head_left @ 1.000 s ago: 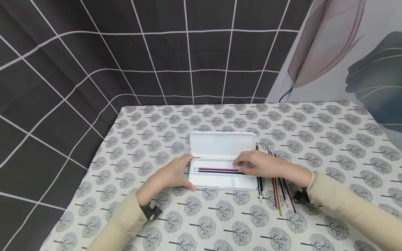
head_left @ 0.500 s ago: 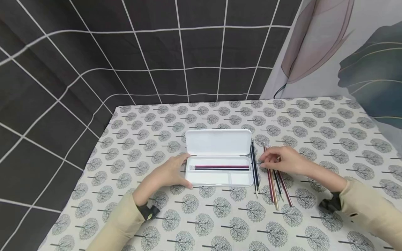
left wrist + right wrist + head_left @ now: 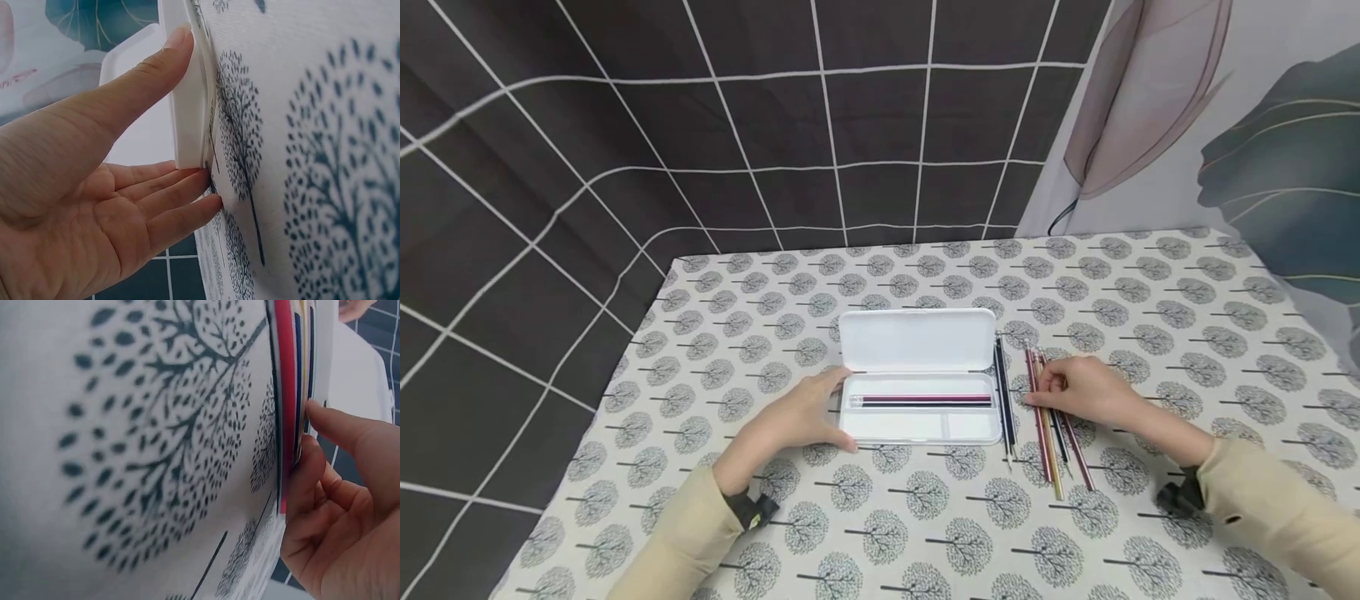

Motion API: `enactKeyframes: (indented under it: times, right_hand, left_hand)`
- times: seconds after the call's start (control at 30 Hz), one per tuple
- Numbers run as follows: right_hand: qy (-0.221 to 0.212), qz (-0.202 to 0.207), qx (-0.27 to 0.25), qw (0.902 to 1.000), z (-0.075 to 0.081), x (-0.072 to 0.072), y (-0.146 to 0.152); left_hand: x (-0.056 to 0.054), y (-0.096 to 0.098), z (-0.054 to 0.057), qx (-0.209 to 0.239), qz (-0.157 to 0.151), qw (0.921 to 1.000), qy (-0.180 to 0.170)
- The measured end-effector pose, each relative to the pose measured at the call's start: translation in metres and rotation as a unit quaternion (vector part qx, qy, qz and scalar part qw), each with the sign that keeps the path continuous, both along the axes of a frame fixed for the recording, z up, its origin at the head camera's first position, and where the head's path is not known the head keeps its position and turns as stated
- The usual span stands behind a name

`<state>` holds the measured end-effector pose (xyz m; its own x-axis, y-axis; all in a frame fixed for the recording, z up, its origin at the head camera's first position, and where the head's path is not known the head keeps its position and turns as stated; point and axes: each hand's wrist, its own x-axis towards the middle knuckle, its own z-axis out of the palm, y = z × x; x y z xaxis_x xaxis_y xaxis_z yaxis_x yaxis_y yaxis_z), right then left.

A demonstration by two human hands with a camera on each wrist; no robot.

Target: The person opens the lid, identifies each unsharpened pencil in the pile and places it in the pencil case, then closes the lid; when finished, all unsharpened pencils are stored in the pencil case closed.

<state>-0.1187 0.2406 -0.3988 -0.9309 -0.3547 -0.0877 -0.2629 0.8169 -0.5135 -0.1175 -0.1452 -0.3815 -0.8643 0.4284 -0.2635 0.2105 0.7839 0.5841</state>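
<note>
An open white pencil case (image 3: 895,428) lies on the table with its lid (image 3: 917,342) raised at the back. A red pencil (image 3: 917,398) and a dark pencil (image 3: 925,405) lie together in its long compartment. At the case's left end, my left hand (image 3: 801,412) holds it between thumb and fingers; the thumb (image 3: 169,53) presses the front side. My right hand (image 3: 1093,392) is over a loose bunch of pencils (image 3: 1051,450), thumb and curled index finger pinching at them. Which pencil is pinched I cannot tell.
Two dark pencils (image 3: 1004,400) lie between the case and the bunch. A tree-patterned cloth (image 3: 775,333) covers the table. Behind hang a dark checked curtain (image 3: 880,125) and a pale leaf-print cloth (image 3: 1150,125).
My right hand has moved from inside the case rightward to the loose pencils, leaving the red and dark pencils in the compartment. The left hand stays at the case's end. The view shifts slightly.
</note>
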Motion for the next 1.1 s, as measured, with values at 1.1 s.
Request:
enactKeyframes:
  times: [1.1]
  right_hand:
    - [-0.042,-0.042,-0.116,0.9914,0.044,-0.03,-0.018]
  left_hand:
    - [0.0,-0.001,0.001,-0.006,-0.019,0.9997,0.015]
